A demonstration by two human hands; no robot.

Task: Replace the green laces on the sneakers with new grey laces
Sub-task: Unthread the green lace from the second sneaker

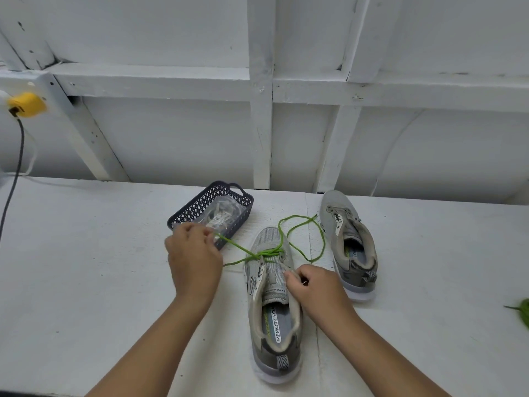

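The basket's (183, 216) near corner lies behind the left hand (194, 259). Its bagged contents (221, 214) are too blurred to identify. A green object (523, 312) is cut off by the right edge, 1 yellow item (27, 104) by the left.

White table (86, 253), white panelled wall (171, 133), yellow plug (27, 104), dark cable (15, 173)

A white counter (86, 253) is carrying a dark perforated basket (200, 204) at its back, two grey sneakers, the near sneaker (272, 325) and the far sneaker (347, 242), a loose green lace (312, 224) trailing between them, and a green bundle (523, 310) lying at the right edge.
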